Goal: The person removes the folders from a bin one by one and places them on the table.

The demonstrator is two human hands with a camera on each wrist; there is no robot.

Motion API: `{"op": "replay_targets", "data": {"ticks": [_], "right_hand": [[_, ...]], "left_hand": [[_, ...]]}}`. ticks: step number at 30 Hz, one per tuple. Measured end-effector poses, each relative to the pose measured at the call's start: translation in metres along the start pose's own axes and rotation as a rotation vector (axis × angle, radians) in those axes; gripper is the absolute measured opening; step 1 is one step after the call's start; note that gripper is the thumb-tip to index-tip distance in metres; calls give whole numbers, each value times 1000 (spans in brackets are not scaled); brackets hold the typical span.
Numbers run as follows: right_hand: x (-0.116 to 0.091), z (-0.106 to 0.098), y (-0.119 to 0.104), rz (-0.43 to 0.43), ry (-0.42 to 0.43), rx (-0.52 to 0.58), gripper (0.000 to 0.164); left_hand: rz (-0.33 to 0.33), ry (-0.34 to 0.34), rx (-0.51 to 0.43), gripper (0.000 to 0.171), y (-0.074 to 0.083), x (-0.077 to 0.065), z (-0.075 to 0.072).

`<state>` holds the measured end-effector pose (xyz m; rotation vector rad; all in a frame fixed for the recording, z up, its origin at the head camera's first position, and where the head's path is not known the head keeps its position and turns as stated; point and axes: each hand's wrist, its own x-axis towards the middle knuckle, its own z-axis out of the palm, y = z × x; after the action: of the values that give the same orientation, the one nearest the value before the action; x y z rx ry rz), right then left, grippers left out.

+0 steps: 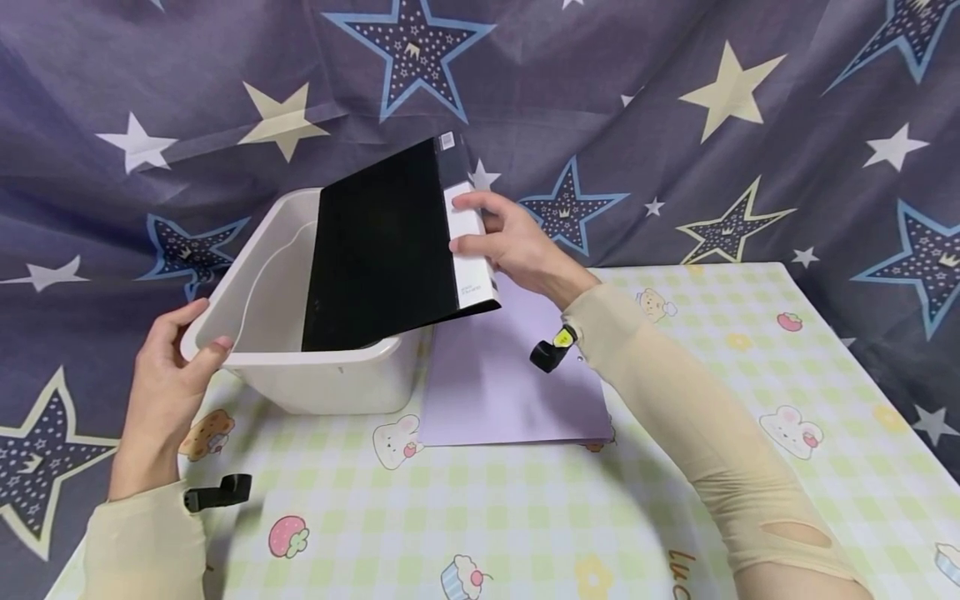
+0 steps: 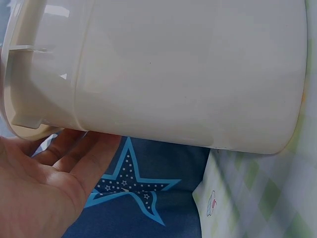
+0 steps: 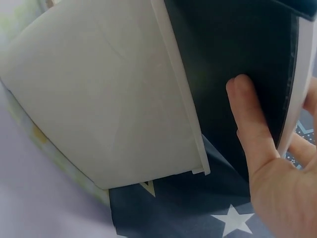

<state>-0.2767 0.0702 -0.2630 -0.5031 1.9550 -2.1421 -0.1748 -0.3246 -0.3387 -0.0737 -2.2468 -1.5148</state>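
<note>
A black binder (image 1: pixel 382 250) with a white label on its spine leans at a tilt into a white plastic bin (image 1: pixel 330 385), its spine end sticking out over the right rim. My right hand (image 1: pixel 517 242) grips it by the spine, with the thumb and fingers on opposite sides. In the right wrist view, fingers (image 3: pixel 250 109) lie along the dark cover of the binder (image 3: pixel 213 64). My left hand (image 1: pixel 168 375) holds the bin's left front corner, thumb over the rim. From the left wrist, the hand (image 2: pixel 54 178) shows under the rim, against the bin's wall (image 2: pixel 163 74). The binder's lower end is hidden inside.
Right of the bin, a flat lilac sheet (image 1: pixel 510 383) lies on the table, partly beneath the right arm. A checked tablecloth (image 1: pixel 360 517) with cartoon prints covers the table. Behind it hangs a dark star-patterned curtain (image 1: pixel 600 100). A black strap (image 1: pixel 217 493) sticks out at the left wrist.
</note>
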Motion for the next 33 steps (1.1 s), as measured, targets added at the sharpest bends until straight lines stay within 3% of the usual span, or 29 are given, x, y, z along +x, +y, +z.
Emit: {"op": "replay_targets", "data": {"ticks": [3, 10, 21, 33], "right_hand": [[-2, -1, 1, -7, 10, 15, 54], [-7, -4, 5, -37, 9, 70, 56], [-13, -10, 10, -34, 25, 115, 57], [-19, -15, 11, -49, 30, 165, 55]], "left_hand": [[2, -1, -27, 56, 0, 0, 0], [12, -6, 29, 56, 1, -1, 0], [13, -11, -104, 56, 1, -1, 1], [15, 0, -64, 56, 2, -1, 0]]}}
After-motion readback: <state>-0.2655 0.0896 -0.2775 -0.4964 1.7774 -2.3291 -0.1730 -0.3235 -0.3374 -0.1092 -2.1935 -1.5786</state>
